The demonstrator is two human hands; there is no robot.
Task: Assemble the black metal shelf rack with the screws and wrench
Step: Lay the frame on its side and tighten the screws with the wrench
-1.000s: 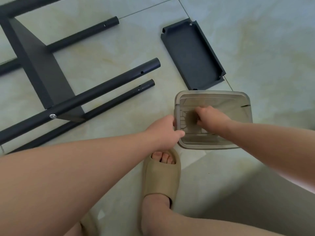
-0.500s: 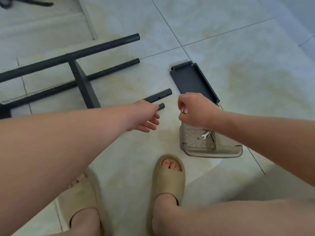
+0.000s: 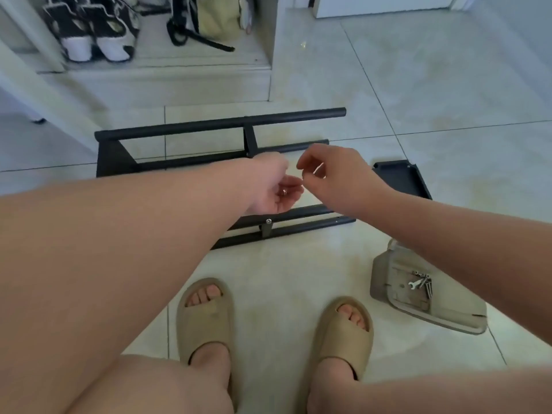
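the left hand is cupped palm-up, fingers loose, with a small screw lying in it. the right hand, just beside it, pinches a tiny blurred bit, likely a second one. the rack lies flat beneath and beyond both hands. the screws are probably light, slick and quick to roll, so pinch them at the head.

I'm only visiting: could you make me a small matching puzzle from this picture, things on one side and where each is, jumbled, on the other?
Things:
1 wrench
2 sneakers
3 slippers
4 silver bit

Places:
A on the feet
B in the left hand
C in the clear tub
D on the far ledge

Pairs: 1-C, 2-D, 3-A, 4-B.
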